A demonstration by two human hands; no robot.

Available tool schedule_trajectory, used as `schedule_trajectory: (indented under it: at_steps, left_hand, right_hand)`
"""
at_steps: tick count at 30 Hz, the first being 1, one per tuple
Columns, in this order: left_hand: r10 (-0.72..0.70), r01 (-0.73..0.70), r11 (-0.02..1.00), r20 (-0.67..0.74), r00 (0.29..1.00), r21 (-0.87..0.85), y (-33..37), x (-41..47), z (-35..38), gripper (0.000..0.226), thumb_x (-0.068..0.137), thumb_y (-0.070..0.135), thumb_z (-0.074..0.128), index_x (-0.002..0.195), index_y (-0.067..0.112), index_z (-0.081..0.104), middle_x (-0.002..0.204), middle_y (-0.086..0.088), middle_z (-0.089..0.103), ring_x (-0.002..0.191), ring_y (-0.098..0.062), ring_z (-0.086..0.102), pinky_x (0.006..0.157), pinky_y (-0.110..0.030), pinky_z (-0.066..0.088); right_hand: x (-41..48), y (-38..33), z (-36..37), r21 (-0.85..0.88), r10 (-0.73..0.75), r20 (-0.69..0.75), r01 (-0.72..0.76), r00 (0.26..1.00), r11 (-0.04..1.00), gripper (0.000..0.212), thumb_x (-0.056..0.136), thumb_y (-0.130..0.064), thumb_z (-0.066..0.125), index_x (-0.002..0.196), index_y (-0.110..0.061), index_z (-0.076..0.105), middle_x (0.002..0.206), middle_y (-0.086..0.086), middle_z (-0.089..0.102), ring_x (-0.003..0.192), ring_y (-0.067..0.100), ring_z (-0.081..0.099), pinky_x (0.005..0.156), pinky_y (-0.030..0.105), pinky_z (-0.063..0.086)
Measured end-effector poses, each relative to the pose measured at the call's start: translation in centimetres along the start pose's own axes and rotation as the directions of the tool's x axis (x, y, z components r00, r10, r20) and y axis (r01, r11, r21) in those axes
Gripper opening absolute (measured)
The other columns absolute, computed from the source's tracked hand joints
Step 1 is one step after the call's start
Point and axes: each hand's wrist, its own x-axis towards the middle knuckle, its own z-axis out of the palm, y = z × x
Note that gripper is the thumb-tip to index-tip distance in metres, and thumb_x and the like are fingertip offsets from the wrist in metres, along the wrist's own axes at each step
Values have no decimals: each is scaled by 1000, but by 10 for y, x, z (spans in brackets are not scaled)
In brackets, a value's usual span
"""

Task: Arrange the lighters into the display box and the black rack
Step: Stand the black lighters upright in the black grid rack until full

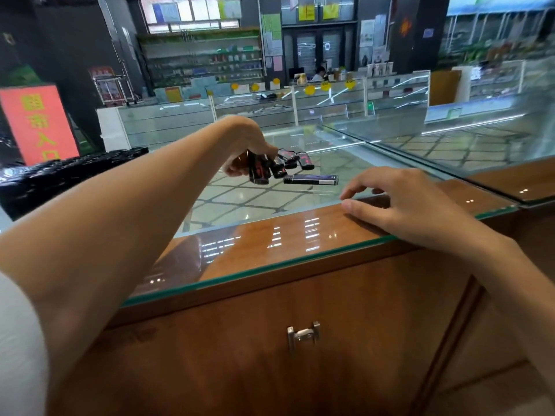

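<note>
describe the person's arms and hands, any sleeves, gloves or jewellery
Both forearms are bare. The left hand and right hand wear no gloves, and no rings, watch or bracelet show. A pale white fabric sleeve covers the left upper arm at the picture's lower left edge; no sleeve shows on the right arm.

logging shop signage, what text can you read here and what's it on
"入", then a cut-off "口": yellow characters on the red sign; the two above them are blurred.
Red marks on the lighters in the left hand: too small to read.
Yellow tags and posters further back: blurred.
</note>
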Motion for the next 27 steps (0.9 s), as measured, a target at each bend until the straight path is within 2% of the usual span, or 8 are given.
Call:
schedule_trajectory:
  at_steps: [2,4,7,9,13,18,23,27]
  left_hand:
    - [29,-29,999,-25,999,16,0,-2,2,25,94,26,50,98,2,50,90,-12,52,79,-25,49,79,-33,46]
    - [116,-108,990,-90,989,95,0,-4,7,31,97,22,45,118,-1,46,98,-14,48,90,-27,47,91,-33,43]
    - [235,-176,943,-193,953,283,-2,-4,14,28,101,25,40,95,-1,47,78,-9,44,68,-22,44,61,-28,40]
    - [282,-208,930,-226,932,302,-8,0,17,28,100,24,42,88,-1,46,72,-8,41,58,-18,38,50,-26,33]
    - [304,-292,953,-306,902,85,-20,3,17,23,97,26,49,97,3,46,68,-7,44,61,-19,42,47,-25,30]
    - [314,-410,885,-368,875,-220,-30,-4,9,25,99,25,46,82,6,44,69,-6,58,36,-8,49,39,-21,30]
    - [431,-551,717,-350,832,-427,-53,-50,4,25,97,26,49,93,3,58,73,-4,63,55,-11,48,40,-16,35]
    - [614,-684,518,-334,715,-513,-94,-97,9,32,97,31,48,98,2,60,68,4,60,58,-9,45,43,-16,36]
  right_hand:
    - [0,0,0,-1,0,-2,0,1000,1000,13,84,-37,64,94,-29,68,98,-14,64,87,-4,52,73,8,35]
    - [0,-1,1,-9,0,-7,0,1000,1000,14,84,-36,64,95,-28,68,99,-12,65,90,1,53,75,17,37]
    - [0,-2,1,-26,2,-8,-2,1000,1000,16,84,-37,62,96,-27,68,99,-11,65,91,3,53,77,21,37]
    - [1,-2,1,-25,8,-4,-8,1000,1000,16,84,-38,62,95,-28,67,100,-11,65,87,1,52,75,19,37]
    - [1,-2,2,-17,14,-9,-15,1000,1000,12,84,-39,62,92,-31,66,98,-12,65,84,-8,49,70,9,34]
    - [0,-4,2,-14,26,-21,-26,999,1000,13,84,-39,62,92,-30,67,97,-11,65,88,1,52,76,22,38]
    - [1,-8,1,-8,42,-41,-43,998,999,10,83,-31,67,93,-32,65,91,-14,62,83,-12,50,73,7,39]
    - [10,-30,6,64,44,-234,-30,971,998,13,86,-16,66,97,-21,67,86,-10,63,78,-3,57,74,7,43]
